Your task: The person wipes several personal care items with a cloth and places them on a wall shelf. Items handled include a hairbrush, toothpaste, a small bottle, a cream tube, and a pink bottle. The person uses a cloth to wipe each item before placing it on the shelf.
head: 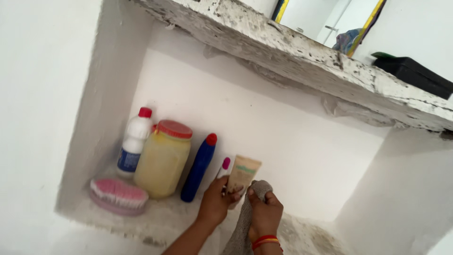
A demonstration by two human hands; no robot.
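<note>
White wall niche, shelf [155,222] rough and chipped. On it, left to right: pink brush [118,195], white bottle [133,140], yellow jar [163,158], blue bottle [198,167]. Left hand [214,200], fingers closed around beige tube [242,174] standing mid-shelf. Right hand [265,213] grips grey cloth [243,226], touching tube.

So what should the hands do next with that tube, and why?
Probably lift the beige tube clear: the left hand grips it beside the right hand bunching a grey cloth, and the shelf beneath looks dusty.
</note>
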